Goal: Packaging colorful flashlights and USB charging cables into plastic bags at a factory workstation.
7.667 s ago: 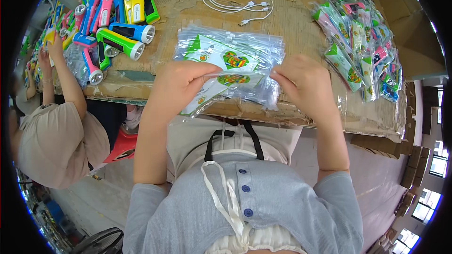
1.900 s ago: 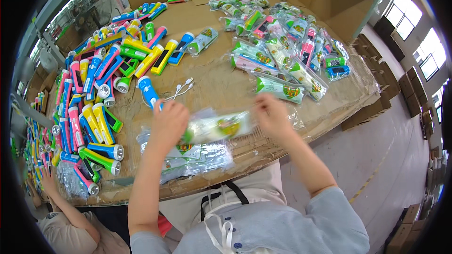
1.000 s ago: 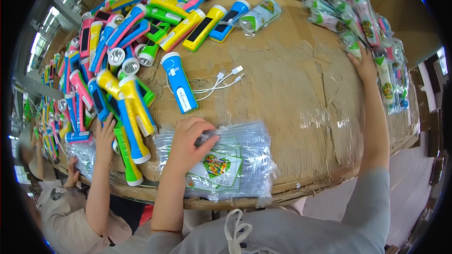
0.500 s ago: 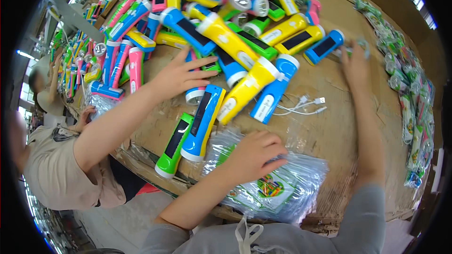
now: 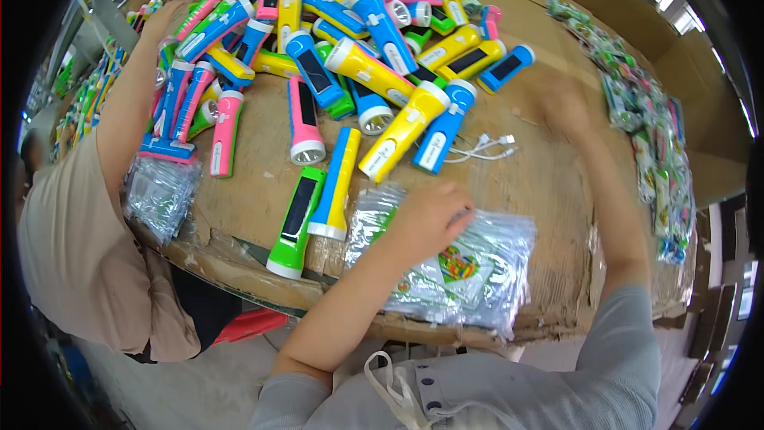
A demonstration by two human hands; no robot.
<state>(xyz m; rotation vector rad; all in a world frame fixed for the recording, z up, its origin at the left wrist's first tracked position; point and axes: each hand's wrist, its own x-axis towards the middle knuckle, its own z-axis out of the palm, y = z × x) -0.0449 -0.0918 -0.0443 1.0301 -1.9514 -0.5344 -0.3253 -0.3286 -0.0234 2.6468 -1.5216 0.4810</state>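
Observation:
My left hand (image 5: 434,221) lies over a stack of clear plastic bags (image 5: 497,251) with coloured printed cards, at the table's near edge. Its fingers are curled together; whatever is between them is too small to make out. To the right, my right hand (image 5: 563,107) is above the cardboard-covered tabletop, its fingers smeared by motion. Left of the bags lie a green flashlight (image 5: 298,219) with a dark panel and a blue-and-yellow flashlight (image 5: 338,183). A yellow flashlight (image 5: 404,131), a blue flashlight (image 5: 446,126) and white charging cables (image 5: 485,148) lie beyond the bags.
A large heap of coloured flashlights (image 5: 382,28) covers the far middle. Packed bags (image 5: 649,127) line the right side by a cardboard wall (image 5: 700,103). At left, a co-worker's arm (image 5: 137,103) reaches toward the back, beside another bag stack (image 5: 163,195).
My right hand has drawn away from the packed bags, and my left fingers have curled more. The co-worker's hand has left the middle flashlights for the far left. The view has shifted.

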